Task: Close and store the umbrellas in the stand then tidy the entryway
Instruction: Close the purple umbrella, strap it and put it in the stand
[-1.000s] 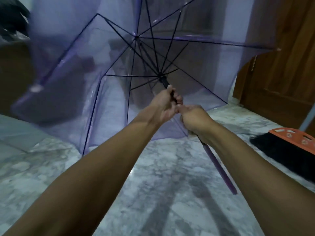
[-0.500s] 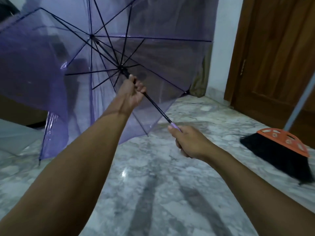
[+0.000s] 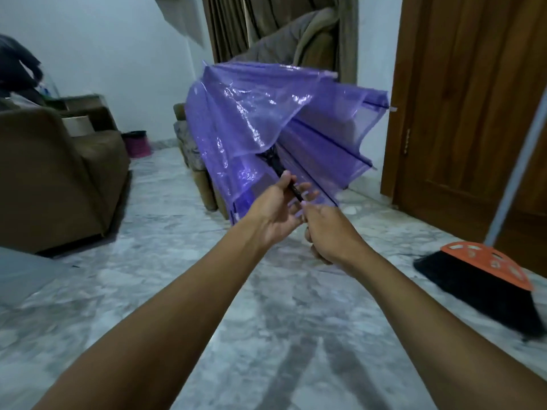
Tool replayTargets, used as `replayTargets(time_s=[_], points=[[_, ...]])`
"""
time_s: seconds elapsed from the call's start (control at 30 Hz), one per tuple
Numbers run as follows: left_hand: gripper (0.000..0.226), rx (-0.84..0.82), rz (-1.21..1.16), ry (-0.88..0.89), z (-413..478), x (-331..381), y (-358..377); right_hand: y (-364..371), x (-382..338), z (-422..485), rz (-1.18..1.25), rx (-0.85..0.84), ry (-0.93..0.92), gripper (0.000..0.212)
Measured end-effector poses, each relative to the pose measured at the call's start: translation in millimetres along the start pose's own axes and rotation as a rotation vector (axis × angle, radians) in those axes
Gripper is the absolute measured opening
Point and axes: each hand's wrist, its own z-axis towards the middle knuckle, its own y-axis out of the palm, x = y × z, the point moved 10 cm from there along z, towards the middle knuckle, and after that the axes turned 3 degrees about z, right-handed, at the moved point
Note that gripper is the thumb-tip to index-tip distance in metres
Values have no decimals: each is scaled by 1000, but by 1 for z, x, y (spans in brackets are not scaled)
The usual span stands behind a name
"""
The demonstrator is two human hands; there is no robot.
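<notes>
A see-through purple umbrella (image 3: 260, 119) is held in front of me at chest height, its canopy half folded and hanging in loose pleats, tip pointing away. My left hand (image 3: 278, 208) is around the black shaft just below the runner, fingers loosely curled. My right hand (image 3: 328, 235) grips the handle end right behind it; the handle is hidden in the fist. No umbrella stand is in view.
A broom with an orange head (image 3: 485, 264) and black bristles rests on the marble floor (image 3: 207, 291) at the right, before a wooden door (image 3: 467, 99). A brown armchair (image 3: 53, 179) stands left, a pink bin (image 3: 137, 143) by the far wall, curtains (image 3: 281, 28) behind.
The canopy, spread wide open before, has collapsed to half folded. My left hand slid down the shaft toward my right hand, and the umbrella swung from the left to the centre.
</notes>
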Motion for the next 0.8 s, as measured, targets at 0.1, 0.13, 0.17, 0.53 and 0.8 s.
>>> replayTargets(time_s=[0.1,0.13,0.17,0.53,0.8], points=[[34,-29,11,-10,-4,-11,14,-5,-1,2,35,46,-13,40],[33,-35,26,-10,-4,-14,17,-6,1,3,47,65,-4,40],[32,-32,43,-8,-1,-16,16,-6,3,3,60,82,5,40],[41,-32,75,-73,-7,-35,21,-11,11,3,109,96,83,41],[40,12,71,-74,0,-43,11,-10,18,4,110,109,93,45]])
